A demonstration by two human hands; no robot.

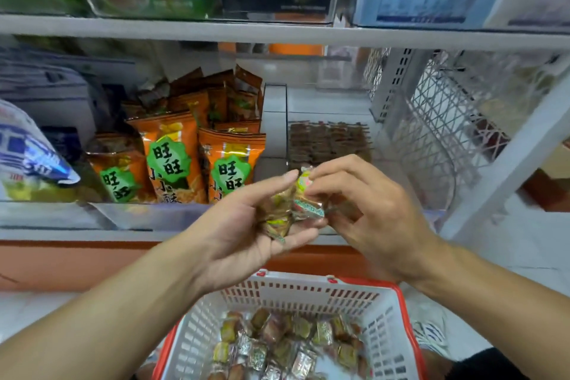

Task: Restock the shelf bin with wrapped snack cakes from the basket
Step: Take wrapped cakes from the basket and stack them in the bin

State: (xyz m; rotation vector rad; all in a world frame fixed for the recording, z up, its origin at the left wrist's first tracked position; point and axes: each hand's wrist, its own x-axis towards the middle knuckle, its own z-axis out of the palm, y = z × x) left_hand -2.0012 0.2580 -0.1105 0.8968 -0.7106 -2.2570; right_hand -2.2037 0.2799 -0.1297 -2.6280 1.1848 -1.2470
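While we hold a handful of wrapped snack cakes [277, 210] above the basket [308, 290], the shelf bin [330, 140] waits just behind.

Our left hand [246, 225] cups the stack, its grip curled around it; our right hand [364, 203] pinches the top cake. The stack's long axis seems to run upright, tilting towards the bin. We judge that the slick wrappers could slide loose and drop if the pinch tugs the stack.

Above the basket [311, 288], the left hand [246, 225] cups a few wrapped cakes [277, 213] while the right hand [367, 210] pinches one cake [305, 180]. More lie in the basket. Beyond it, the bin [330, 140] holds a brown row, with orange packs [172, 157] to its left.
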